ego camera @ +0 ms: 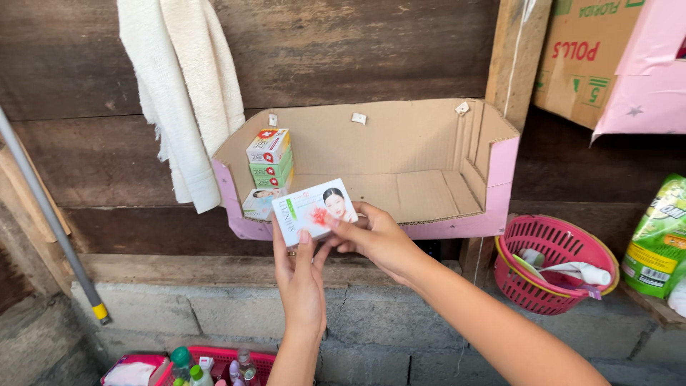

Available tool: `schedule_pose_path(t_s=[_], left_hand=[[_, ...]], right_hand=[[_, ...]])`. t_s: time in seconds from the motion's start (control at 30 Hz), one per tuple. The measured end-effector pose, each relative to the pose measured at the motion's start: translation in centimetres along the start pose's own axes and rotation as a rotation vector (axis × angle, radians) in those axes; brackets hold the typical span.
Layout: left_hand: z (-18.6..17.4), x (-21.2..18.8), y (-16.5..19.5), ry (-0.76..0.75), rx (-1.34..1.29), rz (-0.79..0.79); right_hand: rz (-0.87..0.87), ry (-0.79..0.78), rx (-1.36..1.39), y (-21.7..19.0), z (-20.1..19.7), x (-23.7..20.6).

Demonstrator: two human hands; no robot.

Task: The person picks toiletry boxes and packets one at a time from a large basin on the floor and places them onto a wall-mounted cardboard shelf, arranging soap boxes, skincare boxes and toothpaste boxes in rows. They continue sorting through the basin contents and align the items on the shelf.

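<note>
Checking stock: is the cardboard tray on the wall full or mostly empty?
Mostly empty. The cardboard tray holds only a small stack of boxes at its left end; bare cardboard fills the rest.

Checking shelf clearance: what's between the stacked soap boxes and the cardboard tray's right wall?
Bare cardboard floor of the tray, from the stacked soap boxes to the right wall. Head view.
</note>
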State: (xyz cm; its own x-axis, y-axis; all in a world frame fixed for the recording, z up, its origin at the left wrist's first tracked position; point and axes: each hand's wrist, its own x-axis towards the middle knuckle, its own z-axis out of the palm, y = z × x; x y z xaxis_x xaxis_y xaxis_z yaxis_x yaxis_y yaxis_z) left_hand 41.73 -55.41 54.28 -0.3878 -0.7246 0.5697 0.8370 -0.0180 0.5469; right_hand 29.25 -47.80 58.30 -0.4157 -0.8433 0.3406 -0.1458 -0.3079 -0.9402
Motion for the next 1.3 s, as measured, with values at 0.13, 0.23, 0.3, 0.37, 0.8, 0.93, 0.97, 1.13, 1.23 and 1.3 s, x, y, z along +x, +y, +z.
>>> schedule_pose_path(t_s=[0.13, 0.23, 0.3, 0.37, 0.8, 0.93, 0.97, 1.13, 1.23, 1.3], left_hand=[[-0.3, 0.1, -0.5, 0.029, 0.187, -0.049], [-1.1, 0.4, -0.6, 0.022, 0.265, -0.055], [-1.8, 0.5, -0.5, -0.003, 0.294, -0.031], [-2.9, 0.9, -0.4, -0.018, 0.327, -0.002], [-9.6, 3.8, 0.1, -0.012, 0.368, 0.039], [-11.1, 4.3, 0.1, -0.013, 0.378, 0.056], [-11.5, 4.4, 0.1, -0.016, 0.379, 0.061], [-12.9, 4.8, -0.1, -0.01, 0.372, 0.049], [-13.5, 4.9, -0.1, -0.015, 0.359, 0.047], [-13.8, 5.1, 0.1, -0.024, 0.346, 0.049]], right_hand=[[0.049, 0.091, 0.243, -0.1, -0.5, 0.7], [0.026, 0.121, 0.308, 0.4, -0.8, 2.4], [0.007, 0.127, 0.329, 0.8, -0.9, 4.4], [0.001, 0.122, 0.341, 1.2, -1.1, 6.7], [0.244, 0.148, -0.144, 5.1, 2.8, 20.1], [0.274, 0.151, -0.187, 6.3, 3.6, 23.0], [0.286, 0.149, -0.194, 6.6, 3.6, 23.5], [0.329, 0.114, -0.202, 7.7, 3.9, 25.2], [0.341, 0.122, -0.221, 7.9, 4.2, 26.1], [0.343, 0.125, -0.216, 8.2, 4.6, 26.5]])
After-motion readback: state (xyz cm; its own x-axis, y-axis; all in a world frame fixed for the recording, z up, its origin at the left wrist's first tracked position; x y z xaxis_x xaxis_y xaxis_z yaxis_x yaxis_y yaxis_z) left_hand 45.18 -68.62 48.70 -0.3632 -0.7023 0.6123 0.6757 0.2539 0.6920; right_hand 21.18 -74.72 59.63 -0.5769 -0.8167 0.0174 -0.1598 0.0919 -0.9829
